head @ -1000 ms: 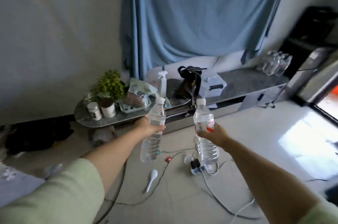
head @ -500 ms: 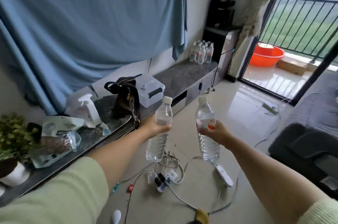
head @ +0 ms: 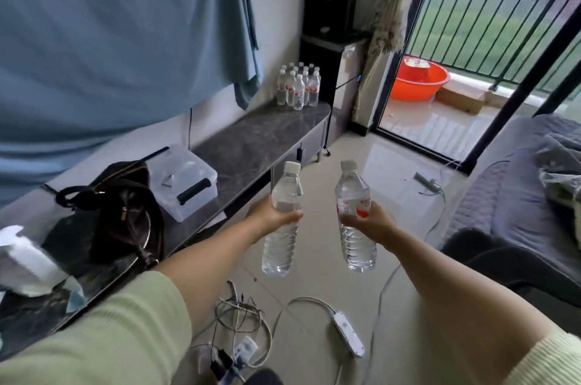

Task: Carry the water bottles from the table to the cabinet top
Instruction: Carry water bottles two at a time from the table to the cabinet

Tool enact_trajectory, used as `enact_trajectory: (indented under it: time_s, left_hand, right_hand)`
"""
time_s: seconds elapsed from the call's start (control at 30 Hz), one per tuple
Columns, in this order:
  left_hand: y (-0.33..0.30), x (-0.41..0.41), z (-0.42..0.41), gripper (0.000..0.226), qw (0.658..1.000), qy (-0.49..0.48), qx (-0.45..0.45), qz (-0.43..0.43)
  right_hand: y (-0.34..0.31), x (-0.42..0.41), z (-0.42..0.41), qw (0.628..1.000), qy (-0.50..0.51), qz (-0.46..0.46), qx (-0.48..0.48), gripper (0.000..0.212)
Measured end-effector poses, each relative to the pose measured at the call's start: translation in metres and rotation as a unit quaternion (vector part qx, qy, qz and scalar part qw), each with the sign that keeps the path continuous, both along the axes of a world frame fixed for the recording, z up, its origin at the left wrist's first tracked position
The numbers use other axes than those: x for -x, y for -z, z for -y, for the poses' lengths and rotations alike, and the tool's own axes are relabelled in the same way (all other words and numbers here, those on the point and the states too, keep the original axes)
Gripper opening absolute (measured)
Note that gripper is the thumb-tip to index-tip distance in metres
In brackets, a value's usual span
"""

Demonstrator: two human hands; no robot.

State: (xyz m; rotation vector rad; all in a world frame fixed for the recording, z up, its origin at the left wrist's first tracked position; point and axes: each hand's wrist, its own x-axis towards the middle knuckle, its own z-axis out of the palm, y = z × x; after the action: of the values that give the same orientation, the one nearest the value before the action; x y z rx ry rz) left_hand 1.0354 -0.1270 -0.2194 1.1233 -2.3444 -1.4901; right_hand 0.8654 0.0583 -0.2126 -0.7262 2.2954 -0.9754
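The left hand (head: pixel 273 217) grips a bare bottle (head: pixel 282 221) round its middle, fingers curled, cap up and tilted slightly right. The right hand (head: pixel 367 222) grips a labelled bottle (head: pixel 355 218) at its red-and-white label, whose writing is too blurred to read. Both hang over the floor beside the cabinet (head: pixel 251 145). A cluster of bottles (head: pixel 298 87) stands at its far end.

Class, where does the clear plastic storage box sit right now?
The clear storage box sits on the dark cabinet top, left of centre, beside the black handbag.
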Motion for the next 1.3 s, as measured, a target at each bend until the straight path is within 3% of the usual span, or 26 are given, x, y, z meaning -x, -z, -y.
enact_trajectory:
  time_s: [0.23,0.33,0.57,0.7,0.97,1.1,1.3]
  left_hand:
    - [0.020,0.091,0.075,0.056,1.000,-0.001,-0.021,-0.007]
    - [0.025,0.145,0.126,0.042,1.000,-0.002,-0.008,-0.021]
    - [0.004,0.257,0.234,0.037,0.998,0.006,-0.038,-0.048]
    - [0.004,0.300,0.270,0.036,0.999,-0.001,-0.033,-0.021]
    - [0.027,0.398,0.305,0.054,0.998,0.005,-0.029,0.046]
    - [0.041,0.468,0.335,0.068,0.996,-0.051,-0.056,0.054]
    - [0.044,0.587,0.371,0.068,0.984,-0.144,-0.094,0.044]
  right_hand:
    - [0.020,0.076,0.061,1.000,0.000,0.016,-0.016,0.029]
    - [0.025,0.126,0.102,1.000,-0.015,0.023,-0.010,0.030]
    - [0.013,0.237,0.201,0.999,0.045,0.015,0.009,0.032]
    - [0.018,0.273,0.231,0.997,0.065,0.029,0.027,0.034]
    - [0.038,0.383,0.272,0.998,0.049,0.049,0.005,0.029]
    - [0.045,0.464,0.313,0.999,0.017,0.051,0.007,0.026]
    - [0.035,0.595,0.363,0.993,-0.047,0.105,0.013,0.032]
